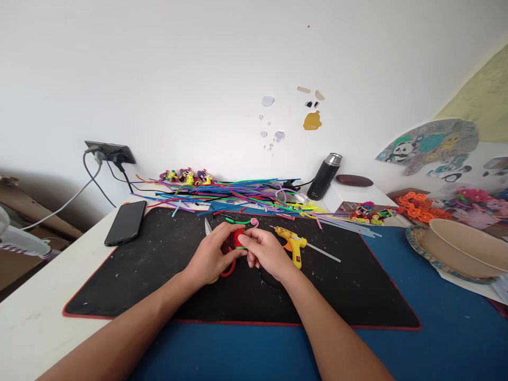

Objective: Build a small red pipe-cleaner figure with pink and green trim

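Observation:
Over the middle of the black mat (151, 280), both my hands meet around a small red and green fuzzy piece (238, 239), which looks made of pipe cleaner. My left hand (212, 254) grips it from the left, fingers closed. From the right, my right hand (266, 251) pinches it too. Scissors (227, 271) with red and yellow handles lie partly hidden under my left hand. Just beyond my hands is a pink spiral (254, 222) with a green pipe cleaner (234, 220). A yellow glue gun (292, 244) with a glue stick in its back lies right of my right hand.
Many coloured pipe cleaners (246, 193) lie along the wall, with small colourful figures (190, 176) behind at left. A phone (126, 222) rests at the mat's left corner. A black flask (324, 177) stands at back right. A beige bowl (468, 248) and orange pieces (423, 205) are far right.

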The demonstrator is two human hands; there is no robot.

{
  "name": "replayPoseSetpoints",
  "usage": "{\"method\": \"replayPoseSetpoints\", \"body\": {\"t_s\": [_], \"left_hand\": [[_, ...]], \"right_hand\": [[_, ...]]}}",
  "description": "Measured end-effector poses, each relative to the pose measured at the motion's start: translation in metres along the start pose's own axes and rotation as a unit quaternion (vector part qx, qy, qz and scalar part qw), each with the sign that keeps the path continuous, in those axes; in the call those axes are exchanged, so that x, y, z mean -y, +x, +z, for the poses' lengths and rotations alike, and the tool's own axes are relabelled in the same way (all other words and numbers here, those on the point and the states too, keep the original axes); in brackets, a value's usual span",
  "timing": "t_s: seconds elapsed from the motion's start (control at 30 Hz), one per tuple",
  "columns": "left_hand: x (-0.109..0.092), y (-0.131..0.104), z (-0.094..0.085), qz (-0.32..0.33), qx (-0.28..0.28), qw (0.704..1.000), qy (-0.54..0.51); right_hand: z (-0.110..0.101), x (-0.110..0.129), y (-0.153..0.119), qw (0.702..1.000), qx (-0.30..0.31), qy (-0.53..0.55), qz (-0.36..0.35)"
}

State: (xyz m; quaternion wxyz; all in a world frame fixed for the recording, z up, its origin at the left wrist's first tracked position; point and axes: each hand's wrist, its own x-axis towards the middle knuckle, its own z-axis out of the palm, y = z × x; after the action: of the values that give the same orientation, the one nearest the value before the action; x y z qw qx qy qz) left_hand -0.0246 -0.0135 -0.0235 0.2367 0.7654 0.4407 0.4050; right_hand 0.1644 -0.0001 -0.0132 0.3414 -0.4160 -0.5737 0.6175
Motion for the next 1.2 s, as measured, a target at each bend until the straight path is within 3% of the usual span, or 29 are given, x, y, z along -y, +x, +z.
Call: {"method": "replayPoseSetpoints", "body": {"t_s": [0.77, 1.1, 1.2], "left_hand": [[0.0044, -0.0002, -0.0021, 0.063, -0.021, 0.997, 0.026], [0.0059, 0.0031, -0.002, -0.007, -0.006, 1.0, -0.03], [0.0048, 0.0034, -0.0013, -0.036, 0.019, 0.994, -0.099]], "right_hand": [[0.003, -0.0013, 0.0001, 1.0, 0.013, 0.002, 0.012], [0.0015, -0.0001, -0.0008, 1.0, 0.016, -0.002, -0.003], [0.0004, 0.0002, 0.0002, 1.0, 0.001, -0.009, -0.009]]}}
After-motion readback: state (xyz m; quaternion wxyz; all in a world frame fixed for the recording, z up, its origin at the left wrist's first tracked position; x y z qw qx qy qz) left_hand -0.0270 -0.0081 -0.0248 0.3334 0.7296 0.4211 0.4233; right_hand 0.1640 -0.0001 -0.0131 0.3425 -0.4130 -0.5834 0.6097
